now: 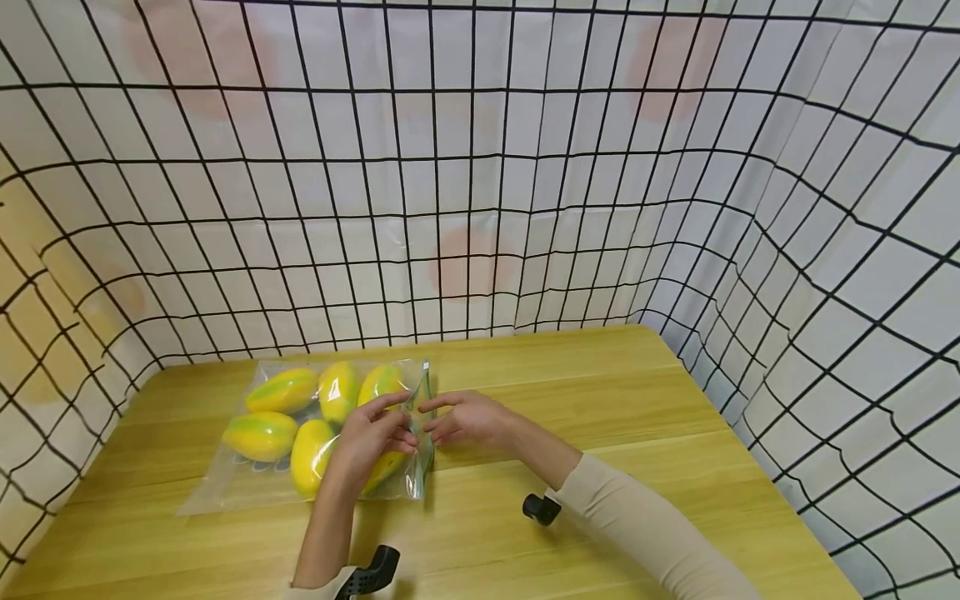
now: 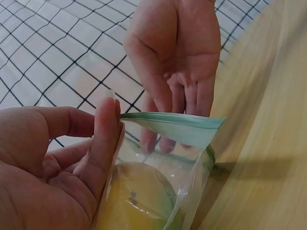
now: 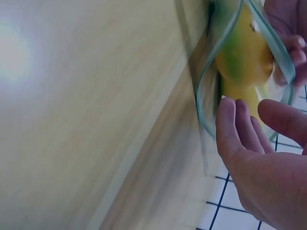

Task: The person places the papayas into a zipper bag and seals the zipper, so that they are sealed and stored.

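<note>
A clear zip bag with a green seal strip lies on the table, holding several yellow-green, mango-like fruits. Its mouth faces right and gapes, the strip forming a loop. My left hand is over the mouth end; its upright digit touches the bag's edge, and no clear pinch shows. From the other side, my right hand reaches to the mouth with fingers extended and apart. Through the film in the left wrist view, fingertips of the right hand show below the strip.
The wooden table extends to the right of the bag. Black netting over pale walls surrounds its back and sides. A black wrist camera sits by the right sleeve, another by the left.
</note>
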Available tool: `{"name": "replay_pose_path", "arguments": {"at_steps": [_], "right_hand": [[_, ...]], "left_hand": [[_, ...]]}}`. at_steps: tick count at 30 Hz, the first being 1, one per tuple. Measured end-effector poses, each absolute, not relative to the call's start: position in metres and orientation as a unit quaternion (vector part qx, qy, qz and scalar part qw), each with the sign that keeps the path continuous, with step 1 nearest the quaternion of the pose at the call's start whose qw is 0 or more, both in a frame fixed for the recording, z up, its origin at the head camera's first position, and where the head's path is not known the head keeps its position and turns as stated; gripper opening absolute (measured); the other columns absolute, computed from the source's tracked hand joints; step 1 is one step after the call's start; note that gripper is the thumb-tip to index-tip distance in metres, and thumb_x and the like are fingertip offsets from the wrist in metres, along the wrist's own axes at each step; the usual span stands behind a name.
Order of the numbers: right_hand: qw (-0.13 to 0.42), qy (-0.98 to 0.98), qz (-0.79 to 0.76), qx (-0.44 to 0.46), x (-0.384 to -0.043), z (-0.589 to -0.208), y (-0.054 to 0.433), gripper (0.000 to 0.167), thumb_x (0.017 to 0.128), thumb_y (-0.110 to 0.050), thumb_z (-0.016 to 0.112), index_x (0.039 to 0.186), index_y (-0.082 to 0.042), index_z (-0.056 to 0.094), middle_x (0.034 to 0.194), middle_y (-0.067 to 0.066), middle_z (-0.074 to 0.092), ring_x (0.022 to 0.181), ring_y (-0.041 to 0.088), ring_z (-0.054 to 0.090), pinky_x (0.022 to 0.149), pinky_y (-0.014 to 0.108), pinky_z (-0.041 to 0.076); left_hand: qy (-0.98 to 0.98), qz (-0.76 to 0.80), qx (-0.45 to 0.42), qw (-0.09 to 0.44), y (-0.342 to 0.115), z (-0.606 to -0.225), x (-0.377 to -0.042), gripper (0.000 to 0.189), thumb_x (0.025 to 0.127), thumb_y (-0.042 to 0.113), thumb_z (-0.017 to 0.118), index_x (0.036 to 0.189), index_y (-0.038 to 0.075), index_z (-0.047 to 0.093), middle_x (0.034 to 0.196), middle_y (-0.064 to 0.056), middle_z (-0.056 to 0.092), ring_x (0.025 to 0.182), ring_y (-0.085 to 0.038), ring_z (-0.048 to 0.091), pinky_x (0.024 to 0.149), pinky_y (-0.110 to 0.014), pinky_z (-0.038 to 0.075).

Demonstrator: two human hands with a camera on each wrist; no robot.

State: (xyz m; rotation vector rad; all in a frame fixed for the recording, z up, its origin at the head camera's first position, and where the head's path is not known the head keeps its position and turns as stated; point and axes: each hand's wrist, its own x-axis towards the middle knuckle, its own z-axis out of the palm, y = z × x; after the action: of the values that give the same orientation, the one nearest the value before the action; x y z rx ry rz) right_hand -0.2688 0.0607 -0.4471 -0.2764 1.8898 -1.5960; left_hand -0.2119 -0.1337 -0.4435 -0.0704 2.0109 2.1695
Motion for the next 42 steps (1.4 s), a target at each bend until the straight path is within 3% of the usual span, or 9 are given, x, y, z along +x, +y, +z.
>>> {"name": "replay_pose_path", "arguments": {"at_steps": [5,10,14,18,23,27,33,38,42], "right_hand": [[0.302,0.732,-0.604,-0.085,-0.275,-0.447,0.068,0.049,0.091,0.002,0.062,0.139,0.001,0.058,0.126,0.026,0.067,0.111,0.037,0.069,0.097,0.039,0.058],[0.292,0.738,-0.605,-0.067,-0.280,-0.451,0.071,0.044,0.093,-0.001,0.062,0.136,0.001,0.061,0.121,0.025,0.070,0.103,0.033,0.071,0.094,0.039,0.059],[0.284,0.730,-0.620,-0.052,-0.283,-0.454,0.072,0.042,0.094,0.000,0.061,0.135,0.003,0.061,0.119,0.026,0.070,0.100,0.030,0.072,0.095,0.040,0.059],[0.276,0.726,-0.628,-0.039,-0.286,-0.457,0.072,0.042,0.093,0.000,0.062,0.135,0.004,0.060,0.116,0.025,0.070,0.098,0.028,0.071,0.096,0.040,0.059],[0.266,0.726,-0.634,-0.023,-0.292,-0.462,0.071,0.042,0.092,-0.001,0.063,0.133,0.003,0.061,0.110,0.022,0.071,0.094,0.025,0.070,0.096,0.041,0.059],[0.265,0.726,-0.635,-0.020,-0.295,-0.463,0.070,0.041,0.092,0.000,0.062,0.133,0.004,0.061,0.109,0.022,0.071,0.091,0.024,0.069,0.094,0.040,0.059],[0.261,0.725,-0.637,-0.015,-0.296,-0.462,0.070,0.042,0.092,0.001,0.060,0.134,0.005,0.060,0.112,0.023,0.071,0.092,0.024,0.069,0.092,0.038,0.060],[0.249,0.723,-0.644,-0.018,-0.299,-0.463,0.069,0.041,0.096,-0.004,0.058,0.135,0.007,0.057,0.115,0.026,0.069,0.095,0.026,0.069,0.093,0.039,0.060],[0.227,0.723,-0.652,-0.005,-0.301,-0.465,0.066,0.039,0.102,-0.010,0.055,0.136,0.008,0.057,0.115,0.026,0.068,0.095,0.025,0.068,0.093,0.039,0.060]], "left_hand": [[0.682,0.724,-0.017,0.099,-0.133,-0.445,-0.212,0.043,0.100,0.005,0.054,0.143,0.001,0.054,0.078,-0.011,0.068,0.063,-0.017,0.067,0.064,-0.029,0.062],[0.681,0.724,-0.015,0.108,-0.135,-0.444,-0.212,0.041,0.103,0.010,0.053,0.143,0.000,0.053,0.082,-0.010,0.067,0.064,-0.016,0.067,0.064,-0.029,0.062],[0.678,0.726,-0.006,0.119,-0.137,-0.443,-0.213,0.042,0.105,0.014,0.052,0.144,0.000,0.051,0.093,-0.014,0.067,0.072,-0.017,0.071,0.067,-0.031,0.063],[0.675,0.724,0.006,0.144,-0.139,-0.442,-0.213,0.046,0.105,0.017,0.052,0.148,0.001,0.046,0.109,-0.023,0.067,0.090,-0.026,0.075,0.073,-0.037,0.064],[0.676,0.715,0.018,0.177,-0.141,-0.441,-0.213,0.054,0.106,0.025,0.053,0.154,0.005,0.038,0.131,-0.030,0.059,0.112,-0.040,0.068,0.078,-0.042,0.064],[0.680,0.708,0.024,0.189,-0.141,-0.441,-0.213,0.057,0.106,0.027,0.053,0.156,0.005,0.035,0.138,-0.031,0.054,0.120,-0.044,0.064,0.080,-0.044,0.064],[0.681,0.710,0.032,0.178,-0.145,-0.434,-0.221,0.051,0.107,0.024,0.050,0.152,0.002,0.039,0.132,-0.034,0.057,0.111,-0.037,0.069,0.086,-0.040,0.062],[0.701,0.700,0.011,0.134,-0.144,-0.421,-0.239,0.045,0.105,0.019,0.054,0.145,0.000,0.048,0.123,-0.031,0.064,0.092,-0.025,0.074,0.084,-0.039,0.063],[0.750,0.655,0.000,0.088,-0.139,-0.407,-0.261,0.042,0.102,0.019,0.060,0.140,0.001,0.056,0.117,-0.027,0.068,0.088,-0.024,0.073,0.084,-0.039,0.063]]}}
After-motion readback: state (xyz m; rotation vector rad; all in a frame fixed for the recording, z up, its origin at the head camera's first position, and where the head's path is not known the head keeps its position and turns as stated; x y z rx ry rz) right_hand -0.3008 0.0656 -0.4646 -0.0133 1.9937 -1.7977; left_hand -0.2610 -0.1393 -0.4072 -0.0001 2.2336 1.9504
